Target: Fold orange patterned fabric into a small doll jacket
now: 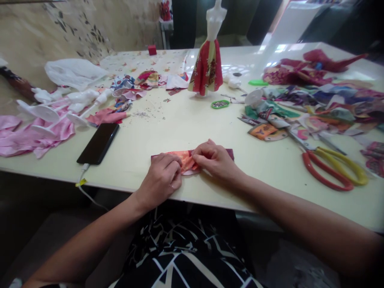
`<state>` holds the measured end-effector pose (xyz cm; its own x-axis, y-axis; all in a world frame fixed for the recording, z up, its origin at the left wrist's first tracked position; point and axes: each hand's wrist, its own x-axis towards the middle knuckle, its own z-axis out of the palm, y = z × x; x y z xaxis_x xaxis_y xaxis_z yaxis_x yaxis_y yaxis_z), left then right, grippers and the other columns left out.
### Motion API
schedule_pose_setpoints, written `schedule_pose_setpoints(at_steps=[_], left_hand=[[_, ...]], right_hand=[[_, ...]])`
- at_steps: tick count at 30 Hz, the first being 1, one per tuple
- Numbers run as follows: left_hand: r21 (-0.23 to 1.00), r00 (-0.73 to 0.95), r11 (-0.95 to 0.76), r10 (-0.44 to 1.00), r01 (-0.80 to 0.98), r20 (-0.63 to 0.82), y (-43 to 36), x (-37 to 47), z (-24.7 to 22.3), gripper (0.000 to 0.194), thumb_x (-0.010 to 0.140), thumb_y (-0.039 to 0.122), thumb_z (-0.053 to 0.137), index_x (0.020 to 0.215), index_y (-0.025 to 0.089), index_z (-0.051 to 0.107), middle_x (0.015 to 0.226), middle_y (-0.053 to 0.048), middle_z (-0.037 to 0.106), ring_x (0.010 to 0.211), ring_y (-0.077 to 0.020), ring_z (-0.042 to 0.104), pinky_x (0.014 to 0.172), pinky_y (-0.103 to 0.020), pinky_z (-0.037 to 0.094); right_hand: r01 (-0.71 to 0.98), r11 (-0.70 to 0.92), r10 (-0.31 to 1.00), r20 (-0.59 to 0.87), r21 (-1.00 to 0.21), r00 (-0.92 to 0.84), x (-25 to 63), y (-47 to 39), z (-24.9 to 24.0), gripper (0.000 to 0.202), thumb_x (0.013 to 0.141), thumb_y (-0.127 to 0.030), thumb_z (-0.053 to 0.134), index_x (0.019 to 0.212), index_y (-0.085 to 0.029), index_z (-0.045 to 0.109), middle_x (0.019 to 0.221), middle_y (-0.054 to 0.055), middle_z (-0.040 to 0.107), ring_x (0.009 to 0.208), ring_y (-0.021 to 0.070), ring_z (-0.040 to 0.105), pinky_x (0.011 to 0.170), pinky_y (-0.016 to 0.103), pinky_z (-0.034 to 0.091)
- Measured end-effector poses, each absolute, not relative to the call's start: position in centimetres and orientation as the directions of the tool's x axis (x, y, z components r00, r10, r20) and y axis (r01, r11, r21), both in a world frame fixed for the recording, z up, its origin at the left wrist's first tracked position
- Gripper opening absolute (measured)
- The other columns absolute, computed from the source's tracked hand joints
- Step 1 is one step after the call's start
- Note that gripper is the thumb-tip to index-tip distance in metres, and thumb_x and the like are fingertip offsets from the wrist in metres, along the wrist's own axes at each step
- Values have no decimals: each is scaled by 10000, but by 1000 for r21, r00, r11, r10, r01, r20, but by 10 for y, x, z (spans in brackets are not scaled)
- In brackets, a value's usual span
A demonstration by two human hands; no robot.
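Note:
An orange piece of fabric (188,161) lies at the table's front edge, over a dark maroon strip (229,153) whose ends show on both sides. My left hand (162,176) rests on the left part of the orange fabric, its fingers curled and closed on it. With thumb and forefinger pressed together, my right hand (214,160) pinches the same fabric from the right. Whether a pin or needle is between those fingertips is too small to tell. Farther back, a small white mannequin (215,22) wears a red and cream skirt (206,68).
A phone (99,143) with a charging cable lies left. Large scissors (327,166) with red and yellow handles lie right, beside heaped fabric scraps (324,106). A green dish (220,104) of tiny pieces stands mid-table. White mannequins (81,98) lie on pink cloth (18,138).

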<state>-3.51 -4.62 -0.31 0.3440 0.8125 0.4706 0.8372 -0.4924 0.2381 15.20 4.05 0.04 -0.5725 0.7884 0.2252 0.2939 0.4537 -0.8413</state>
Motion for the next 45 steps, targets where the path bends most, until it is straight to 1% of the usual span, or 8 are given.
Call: schedule_pose_setpoints(at_steps=[2,8,13,24,30,34,40,45], left_hand=[[273,337,-498,816,823,470,-45,-36,-6,137,823,43,558,819,178,532,952,-54,649,928,-199,594,857,-386,472],[335,319,-482,841,810,438,-42,-35,-8,127,818,58,572,827,183,550,950,-51,659,950,-207,612,846,-387,485],[376,266,-431,869,820,417,-43,-35,-3,113,818,79,585,820,187,550,889,-27,667,875,-186,622,821,-366,479],[166,209,-324,849,931,486,-37,-22,-2,214,789,266,660,922,204,505,804,-26,649,753,-205,605,755,-362,478],[134,193,-293,848,947,493,-37,-19,-6,185,786,198,627,926,207,507,776,-31,635,746,-219,594,740,-367,478],[141,203,-311,841,940,502,-38,-20,-7,175,802,173,609,952,201,521,798,-35,647,752,-222,594,740,-375,480],[156,183,-298,843,942,506,-44,-23,-5,94,830,115,560,804,194,517,779,-31,602,723,-193,557,698,-350,470],[242,136,-300,841,923,524,-51,-28,-5,98,832,91,568,823,185,540,833,-40,546,811,-191,551,732,-345,491]], right_hand=[[277,437,791,219,-856,-572,154,39,3,230,831,-179,522,602,-205,516,691,-36,633,749,147,568,1134,492,172],[234,428,773,220,-873,-595,154,35,7,226,845,-223,520,620,-206,534,683,-11,627,727,146,566,1072,464,305],[199,360,752,158,-912,-640,153,37,4,215,866,-223,516,664,-210,589,681,-44,655,660,116,605,1176,500,110],[165,273,756,105,-948,-646,153,38,6,220,889,-237,533,687,-226,621,668,-40,698,679,134,663,1193,521,30],[183,268,760,91,-946,-644,153,39,7,241,894,-278,535,665,-229,593,674,-20,704,818,173,675,1187,545,66],[174,265,757,93,-949,-646,152,39,7,239,885,-272,533,653,-225,570,682,-17,703,811,169,669,1187,533,69],[196,345,741,138,-918,-658,152,38,6,231,857,-247,520,630,-210,494,655,-53,638,644,118,570,1184,513,68],[252,415,726,151,-875,-671,151,36,5,217,812,-161,518,608,-204,458,679,-56,609,670,118,546,1181,510,68]])
